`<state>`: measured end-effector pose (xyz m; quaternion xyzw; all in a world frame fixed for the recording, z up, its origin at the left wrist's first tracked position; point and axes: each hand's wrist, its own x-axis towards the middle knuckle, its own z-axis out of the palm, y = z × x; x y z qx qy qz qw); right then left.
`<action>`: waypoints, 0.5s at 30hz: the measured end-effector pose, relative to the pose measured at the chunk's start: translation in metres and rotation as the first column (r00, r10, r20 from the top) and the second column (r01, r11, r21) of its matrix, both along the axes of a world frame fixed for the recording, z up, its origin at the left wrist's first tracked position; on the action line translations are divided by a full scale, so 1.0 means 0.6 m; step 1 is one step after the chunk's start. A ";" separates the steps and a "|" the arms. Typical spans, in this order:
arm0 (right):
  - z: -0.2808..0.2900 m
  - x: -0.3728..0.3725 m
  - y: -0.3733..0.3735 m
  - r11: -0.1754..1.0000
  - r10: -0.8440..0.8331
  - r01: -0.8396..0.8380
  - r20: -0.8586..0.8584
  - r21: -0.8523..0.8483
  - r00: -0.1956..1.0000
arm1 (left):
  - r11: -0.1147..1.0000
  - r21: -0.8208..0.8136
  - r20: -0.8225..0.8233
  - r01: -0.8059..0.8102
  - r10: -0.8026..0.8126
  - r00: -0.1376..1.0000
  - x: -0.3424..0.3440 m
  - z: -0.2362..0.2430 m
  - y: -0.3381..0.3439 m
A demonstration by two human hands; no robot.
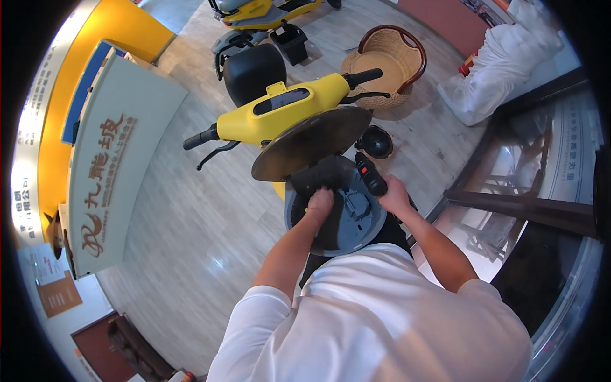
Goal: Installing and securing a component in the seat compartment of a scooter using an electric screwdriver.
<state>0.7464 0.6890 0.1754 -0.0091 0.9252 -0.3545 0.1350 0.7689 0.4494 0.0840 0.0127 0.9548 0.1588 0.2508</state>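
In front of me a yellow scooter (273, 114) has its round dark seat (312, 145) tipped up. Below it the grey storage tub (349, 244) lies open, with molded shapes and slots in its floor. My left hand (320, 202) reaches into the tub on its left side. Its fingers point down and look curled together; whatever is between them is hidden. A black cordless power screwdriver with red marks (370, 175) is in my right hand (396, 194), over the tub's right rim. Its tip leans toward the raised seat.
Right of the scooter, a round black object (375, 142) is near the floor. Farther back are a wicker chair (385, 60), a black bin (290, 46) and another yellow scooter (254, 14). A pale counter (121, 153) curves along the left. Dark-framed glass (528, 210) borders the right.
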 end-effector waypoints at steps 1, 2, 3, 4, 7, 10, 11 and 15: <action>0.002 -0.001 -0.002 1.000 -0.003 0.003 0.003 0.000 1.000 | 1.000 0.000 0.003 0.003 -0.003 1.000 -0.001 -0.015 -0.004; 0.016 -0.002 -0.005 1.000 -0.010 0.010 0.012 -0.002 1.000 | 0.996 -0.018 -0.012 0.082 -0.083 0.997 0.000 -0.024 -0.005; 0.023 -0.002 -0.007 1.000 -0.015 0.015 0.022 -0.005 1.000 | 0.987 -0.038 -0.026 0.159 -0.160 0.987 0.002 -0.032 -0.007; 0.016 -0.003 -0.007 1.000 -0.020 0.020 0.029 -0.005 0.999 | 0.986 -0.036 -0.018 0.164 -0.165 0.986 0.005 -0.038 -0.011; 0.002 -0.006 0.006 0.999 -0.031 0.031 -0.019 -0.013 0.999 | 0.980 0.004 -0.010 0.199 -0.199 0.980 -0.008 -0.025 0.004; 0.004 -0.007 -0.005 0.999 -0.022 0.022 -0.028 -0.033 0.999 | 0.991 -0.019 -0.051 0.131 -0.132 0.990 0.006 -0.029 -0.009; 0.002 -0.008 -0.001 0.999 -0.011 0.010 -0.037 -0.036 0.999 | 0.993 0.007 -0.108 0.116 -0.115 0.987 0.006 -0.023 -0.008; -0.002 -0.011 0.002 0.999 0.013 -0.013 0.002 -0.036 1.000 | 0.985 0.055 -0.265 0.162 -0.142 0.954 0.016 0.002 -0.026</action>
